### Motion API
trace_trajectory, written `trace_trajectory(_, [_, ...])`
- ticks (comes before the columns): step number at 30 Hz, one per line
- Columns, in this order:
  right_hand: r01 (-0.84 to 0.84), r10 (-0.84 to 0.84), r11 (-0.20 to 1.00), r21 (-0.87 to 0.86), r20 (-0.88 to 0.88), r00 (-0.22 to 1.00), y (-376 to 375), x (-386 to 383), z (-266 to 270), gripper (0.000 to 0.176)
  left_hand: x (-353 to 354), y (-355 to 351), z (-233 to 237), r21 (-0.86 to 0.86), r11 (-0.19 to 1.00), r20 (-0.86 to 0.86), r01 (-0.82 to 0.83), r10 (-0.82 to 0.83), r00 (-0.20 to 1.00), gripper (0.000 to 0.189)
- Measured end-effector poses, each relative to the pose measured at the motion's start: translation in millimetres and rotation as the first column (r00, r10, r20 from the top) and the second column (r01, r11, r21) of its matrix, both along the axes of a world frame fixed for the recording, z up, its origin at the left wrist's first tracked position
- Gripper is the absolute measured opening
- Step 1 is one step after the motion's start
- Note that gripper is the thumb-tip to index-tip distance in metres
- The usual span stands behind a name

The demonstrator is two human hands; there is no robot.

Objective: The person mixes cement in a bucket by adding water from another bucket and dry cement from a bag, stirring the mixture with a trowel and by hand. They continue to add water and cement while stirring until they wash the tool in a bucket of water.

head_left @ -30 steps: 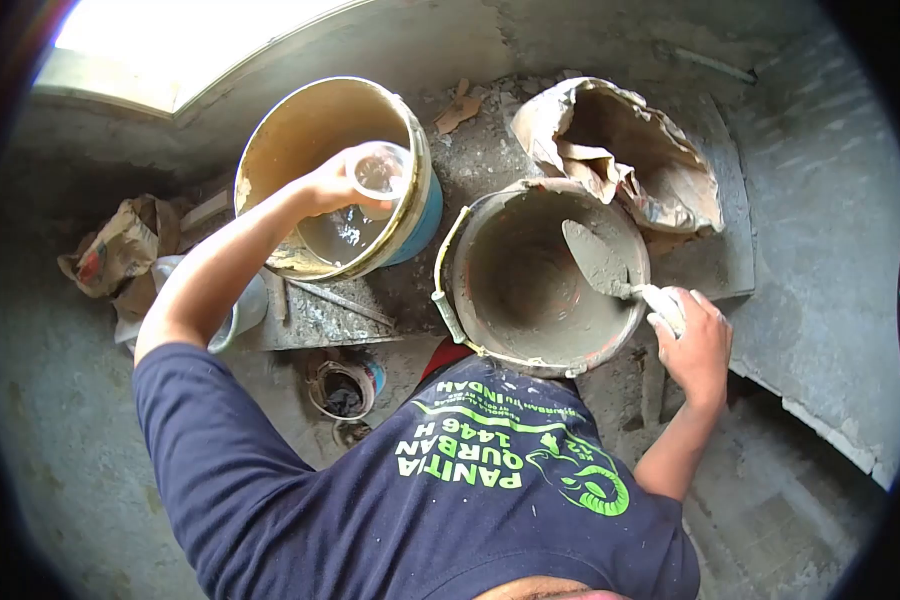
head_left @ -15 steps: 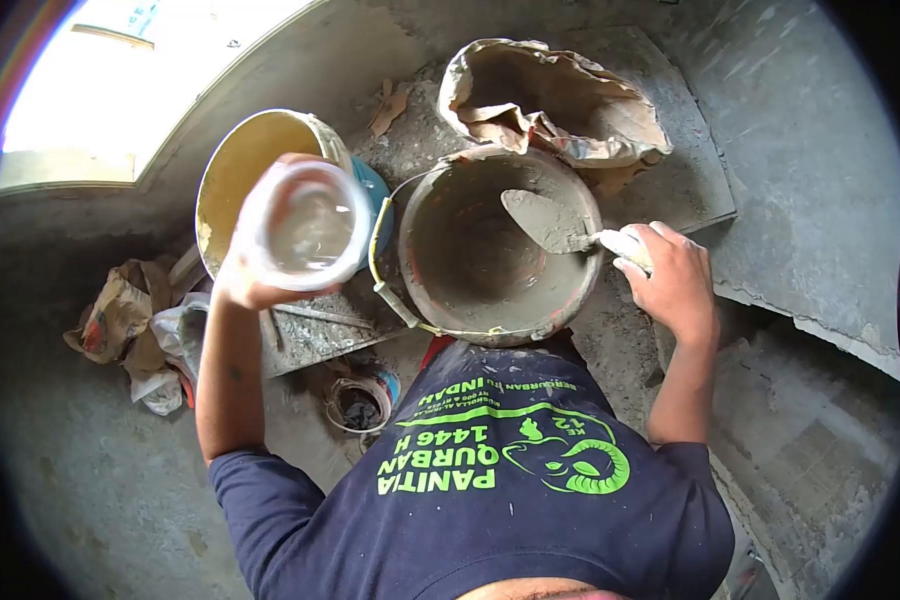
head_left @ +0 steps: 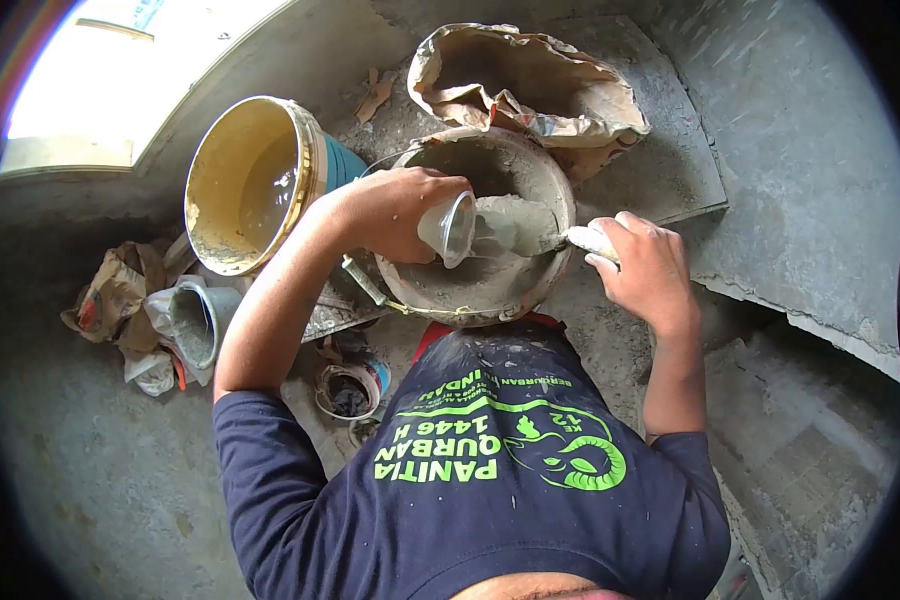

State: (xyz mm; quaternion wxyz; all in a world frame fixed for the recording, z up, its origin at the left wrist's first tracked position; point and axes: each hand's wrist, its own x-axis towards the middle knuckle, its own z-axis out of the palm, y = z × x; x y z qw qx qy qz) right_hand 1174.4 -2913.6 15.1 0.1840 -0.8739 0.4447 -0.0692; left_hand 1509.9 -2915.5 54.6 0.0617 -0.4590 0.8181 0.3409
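Observation:
My left hand [head_left: 402,212] is wrapped round a clear plastic cup [head_left: 454,232], tipped sideways over the mortar bucket [head_left: 440,312]. Water appears to run from the cup's mouth toward the trowel blade. In my right hand [head_left: 642,262] is the pale handle of a pointed trowel [head_left: 522,226], its blade inside the bucket's mouth. Grey mortar coats the bucket's inner wall. A wire bail with a pale grip [head_left: 364,281] hangs down on the bucket's left side, below my left forearm.
A yellowish pail of water [head_left: 232,190] stands at left. Behind the mortar bucket is an open paper sack [head_left: 530,85]. A grey container [head_left: 198,325], crumpled bags [head_left: 120,300] and a small pail [head_left: 350,392] lie lower left. A concrete ledge [head_left: 810,250] runs along the right.
My left hand has brought the cup from over the yellowish pail rightward to the mortar bucket and tipped it. The trowel stays over the bucket, its blade now under the cup's mouth.

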Motion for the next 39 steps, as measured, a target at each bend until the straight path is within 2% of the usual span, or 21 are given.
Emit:
trace_trajectory(4, [-0.091, 0.086, 0.993, -0.076, -0.077, 0.993, 2, 7, -2, 0.033, -7, 0, 19, -0.053, 0.999, 0.125, 0.011, -0.004, 0.992, 0.082])
trace_trajectory(5, [-0.084, 0.078, 0.993, -0.082, -0.074, 0.994, 2, 10, -3, 0.033, -13, 3, 32, -0.096, 0.995, 0.225, 0.017, 0.005, 0.974, 0.082])
trace_trajectory(6, [-0.129, 0.12, 0.983, -0.132, -0.08, 0.99, 3, 13, -3, 0.023, -17, 8, 41, -0.135, 0.991, 0.321, 0.024, 0.02, 0.947, 0.082])
trace_trajectory(7, [-0.175, 0.162, 0.968, -0.18, -0.088, 0.983, 4, 15, -5, 0.013, -22, 13, 45, -0.137, 0.99, 0.322, 0.028, 0.018, 0.947, 0.082])
trace_trajectory(9, [-0.209, 0.186, 0.954, -0.213, -0.12, 0.975, 4, 19, -9, 0.013, -29, 26, 49, -0.377, 0.92, 0.444, 0.106, 0.079, 0.893, 0.082])
trace_trajectory(10, [-0.243, 0.218, 0.948, -0.205, -0.136, 0.966, 4, 22, -10, 0.012, -31, 32, 41, -0.421, 0.893, 0.499, 0.16, 0.081, 0.862, 0.082])
trace_trajectory(13, [-0.292, 0.265, 0.935, -0.201, -0.153, 0.952, 3, 32, -17, 0.011, -41, 35, 41, -0.319, 0.934, 0.485, 0.159, 0.016, 0.874, 0.085])
trace_trajectory(15, [-0.303, 0.276, 0.932, -0.2, -0.151, 0.949, 3, 39, -17, 0.011, -35, 32, 29, -0.355, 0.919, 0.473, 0.169, 0.022, 0.881, 0.085])
trace_trajectory(18, [-0.314, 0.293, 0.919, -0.237, -0.12, 0.949, 1, 44, -16, 0.011, -17, 23, 34, -0.398, 0.917, 0.413, 0.02, 0.16, 0.896, 0.08])
trace_trajectory(21, [-0.304, 0.287, 0.924, -0.231, -0.108, 0.952, 1, 47, -16, 0.023, -21, 29, 21, -0.33, 0.941, 0.398, 0.072, 0.07, 0.915, 0.079])
trace_trajectory(23, [-0.306, 0.29, 0.924, -0.23, -0.104, 0.951, -2, 48, -12, 0.027, -16, 30, 32, -0.276, 0.961, 0.403, 0.025, 0.092, 0.911, 0.079])
trace_trajectory(25, [-0.303, 0.285, 0.926, -0.227, -0.109, 0.952, -4, 47, -10, 0.029, 13, 29, 55, -0.442, 0.882, 0.203, -0.162, 0.274, 0.94, 0.08])
trace_trajectory(27, [-0.295, 0.276, 0.929, -0.224, -0.112, 0.955, -4, 45, -9, 0.031, 54, 28, 78, -0.49, 0.817, 0.142, -0.304, 0.419, 0.897, 0.08])
trace_trajectory(29, [-0.27, 0.274, 0.928, -0.257, -0.022, 0.962, -7, 43, -7, 0.019, 110, 30, 84, -0.496, 0.752, 0.113, -0.433, 0.55, 0.827, 0.081])
trace_trajectory(31, [-0.272, 0.274, 0.93, -0.248, -0.027, 0.961, -10, 42, -4, 0.02, 173, 33, 70, -0.503, 0.689, 0.206, -0.521, 0.682, 0.702, 0.081])
trace_trajectory(32, [-0.272, 0.272, 0.934, -0.234, -0.034, 0.962, -11, 42, -3, 0.021, 175, 32, 73, -0.444, 0.694, 0.336, -0.568, 0.716, 0.612, 0.083])
trace_trajectory(33, [-0.282, 0.285, 0.929, -0.24, -0.023, 0.958, -11, 42, -3, 0.021, 186, 28, 64, -0.384, 0.758, 0.505, -0.527, 0.65, 0.568, 0.078])
trace_trajectory(34, [-0.276, 0.273, 0.932, -0.235, -0.047, 0.961, -12, 43, -3, 0.022, 193, 23, 52, -0.254, 0.83, 0.606, -0.496, 0.536, 0.588, 0.086])
trace_trajectory(36, [-0.265, 0.252, 0.94, -0.216, -0.087, 0.964, -12, 47, -2, 0.027, 202, 17, 15, -0.152, 0.901, 0.752, -0.405, 0.371, 0.545, 0.075])
trace_trajectory(38, [-0.273, 0.26, 0.938, -0.215, -0.088, 0.962, -10, 51, 2, 0.028, 210, 13, -30, -0.093, 0.933, 0.787, -0.347, 0.282, 0.548, 0.078])
trace_trajectory(39, [-0.261, 0.246, 0.943, -0.206, -0.097, 0.964, -9, 53, 4, 0.029, 216, 14, -48, -0.072, 0.952, 0.732, -0.299, 0.254, 0.632, 0.083])
